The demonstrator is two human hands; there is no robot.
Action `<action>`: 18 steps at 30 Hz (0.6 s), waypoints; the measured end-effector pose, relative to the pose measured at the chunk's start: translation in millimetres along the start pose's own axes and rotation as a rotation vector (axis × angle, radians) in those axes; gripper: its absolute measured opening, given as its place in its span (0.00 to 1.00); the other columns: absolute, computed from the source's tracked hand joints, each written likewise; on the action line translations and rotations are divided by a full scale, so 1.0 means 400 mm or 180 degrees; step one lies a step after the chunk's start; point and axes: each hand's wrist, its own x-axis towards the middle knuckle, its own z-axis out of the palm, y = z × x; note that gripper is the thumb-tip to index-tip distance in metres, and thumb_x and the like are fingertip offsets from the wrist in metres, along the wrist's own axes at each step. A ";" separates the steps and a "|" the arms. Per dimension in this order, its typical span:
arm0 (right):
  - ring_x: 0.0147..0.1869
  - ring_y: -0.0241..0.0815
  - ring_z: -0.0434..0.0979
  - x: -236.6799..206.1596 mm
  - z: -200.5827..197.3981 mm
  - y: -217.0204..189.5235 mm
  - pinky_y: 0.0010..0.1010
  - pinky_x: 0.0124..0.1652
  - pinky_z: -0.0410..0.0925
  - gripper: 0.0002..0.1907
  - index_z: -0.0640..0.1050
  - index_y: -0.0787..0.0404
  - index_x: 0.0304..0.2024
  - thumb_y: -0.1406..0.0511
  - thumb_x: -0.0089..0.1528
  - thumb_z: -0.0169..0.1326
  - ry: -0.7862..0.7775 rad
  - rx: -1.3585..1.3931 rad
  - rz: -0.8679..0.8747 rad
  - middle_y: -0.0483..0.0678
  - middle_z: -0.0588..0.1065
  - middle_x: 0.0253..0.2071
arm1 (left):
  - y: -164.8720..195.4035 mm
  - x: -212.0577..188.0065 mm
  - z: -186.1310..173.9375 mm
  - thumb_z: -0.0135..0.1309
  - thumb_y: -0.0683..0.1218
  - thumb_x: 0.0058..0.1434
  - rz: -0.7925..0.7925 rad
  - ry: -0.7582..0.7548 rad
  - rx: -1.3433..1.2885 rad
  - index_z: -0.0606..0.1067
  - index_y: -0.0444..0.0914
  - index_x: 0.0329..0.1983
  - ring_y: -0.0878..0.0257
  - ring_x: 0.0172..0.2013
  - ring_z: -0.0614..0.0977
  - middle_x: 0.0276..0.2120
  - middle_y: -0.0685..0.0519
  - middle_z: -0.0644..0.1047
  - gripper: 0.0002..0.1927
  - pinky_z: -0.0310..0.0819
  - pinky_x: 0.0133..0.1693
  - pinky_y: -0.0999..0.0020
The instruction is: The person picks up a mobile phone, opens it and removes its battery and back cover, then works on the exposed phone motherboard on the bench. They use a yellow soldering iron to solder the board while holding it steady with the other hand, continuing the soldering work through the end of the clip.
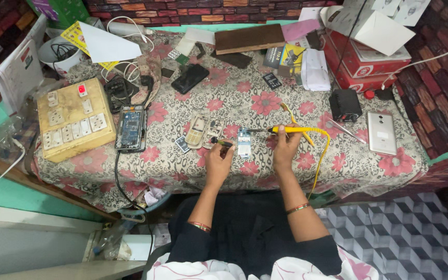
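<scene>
Cream switch board (73,120) sits at the table's left edge, an opened phone (130,128) just beside it on the floral cloth (245,101). Left hand (219,159) pinches a small dark tool (222,142), probably tweezers; too small to confirm. Circuit board (244,142) lies between both hands, at the iron's tip. Right hand (285,147) grips the yellow soldering iron (286,130). Silver phone (381,133) lies far right.
</scene>
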 end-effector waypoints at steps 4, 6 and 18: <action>0.36 0.37 0.78 0.001 -0.004 0.010 0.26 0.31 0.74 0.12 0.62 0.56 0.51 0.64 0.71 0.51 -0.0001 -0.0035 0.0106 0.48 0.73 0.43 | -0.010 0.000 0.002 0.60 0.40 0.61 -0.0015 -0.0011 0.0033 0.79 0.36 0.42 0.71 0.27 0.78 0.27 0.55 0.80 0.07 0.73 0.31 0.72; 0.39 0.36 0.77 0.000 -0.003 0.015 0.26 0.33 0.75 0.12 0.63 0.57 0.53 0.65 0.72 0.51 -0.0020 -0.0108 -0.0020 0.48 0.72 0.44 | -0.015 0.000 0.003 0.61 0.40 0.61 -0.0029 0.0009 0.0021 0.79 0.36 0.42 0.71 0.27 0.78 0.27 0.55 0.80 0.07 0.73 0.32 0.72; 0.37 0.35 0.78 -0.004 0.007 -0.005 0.24 0.33 0.73 0.14 0.63 0.57 0.55 0.64 0.71 0.51 -0.0096 -0.0347 0.0121 0.48 0.74 0.46 | -0.010 -0.002 0.003 0.60 0.40 0.62 -0.0057 0.0009 -0.0062 0.79 0.36 0.43 0.72 0.27 0.77 0.26 0.56 0.79 0.07 0.72 0.31 0.73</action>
